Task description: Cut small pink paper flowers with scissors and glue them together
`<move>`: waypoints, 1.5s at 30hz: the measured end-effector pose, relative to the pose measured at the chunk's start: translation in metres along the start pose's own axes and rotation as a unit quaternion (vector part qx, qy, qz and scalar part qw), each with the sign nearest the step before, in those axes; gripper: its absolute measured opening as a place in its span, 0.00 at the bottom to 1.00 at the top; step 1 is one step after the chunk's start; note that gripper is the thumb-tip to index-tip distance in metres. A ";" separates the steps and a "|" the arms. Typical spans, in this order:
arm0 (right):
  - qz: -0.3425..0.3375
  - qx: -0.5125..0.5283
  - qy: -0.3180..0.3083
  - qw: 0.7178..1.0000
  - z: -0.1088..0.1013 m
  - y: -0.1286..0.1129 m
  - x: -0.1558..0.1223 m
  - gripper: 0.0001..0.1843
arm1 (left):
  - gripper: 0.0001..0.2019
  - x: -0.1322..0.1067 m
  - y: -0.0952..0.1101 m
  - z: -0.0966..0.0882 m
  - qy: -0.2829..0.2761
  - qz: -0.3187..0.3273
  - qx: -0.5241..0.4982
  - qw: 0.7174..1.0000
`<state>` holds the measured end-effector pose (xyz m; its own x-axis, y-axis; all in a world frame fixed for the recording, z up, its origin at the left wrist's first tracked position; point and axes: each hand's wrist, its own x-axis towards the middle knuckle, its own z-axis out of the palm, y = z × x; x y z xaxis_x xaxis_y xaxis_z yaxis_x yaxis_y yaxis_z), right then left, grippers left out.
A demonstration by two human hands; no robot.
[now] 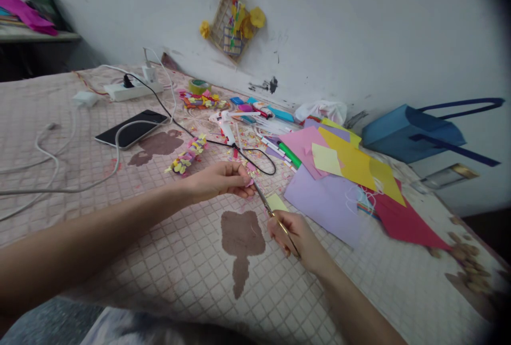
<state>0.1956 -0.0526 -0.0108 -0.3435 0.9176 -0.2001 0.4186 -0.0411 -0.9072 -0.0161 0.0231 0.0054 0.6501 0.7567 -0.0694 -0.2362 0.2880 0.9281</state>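
My left hand [221, 180] is closed in a pinch on a small pink paper piece [250, 181] at its fingertips. My right hand [293, 236] grips a pair of gold-handled scissors [271, 212], blades pointing up toward the pink piece and almost touching it. Both hands hover low over a pink quilted bed cover [167, 260]. A small yellow paper scrap [277, 202] lies just behind the scissors.
Coloured paper sheets [339, 174] lie spread to the right, with a blue bag [411, 132] behind them. Markers [275, 145], a glue gun [227, 124], a paper-petal garland [187, 154], tape roll [198, 85], a phone [131, 128], a power strip [133, 89] and cables lie farther back.
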 end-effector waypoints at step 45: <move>-0.034 0.126 0.091 0.987 0.015 -0.006 0.009 0.11 | 0.09 -0.009 -0.017 0.021 0.023 -0.028 0.137 0.990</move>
<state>0.1772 -0.0497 -0.0125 -0.1982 0.9763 -0.0868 0.1700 -0.0530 -0.9840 -0.0023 -0.0011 -0.0023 0.6213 0.7720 -0.1338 0.0075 0.1648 0.9863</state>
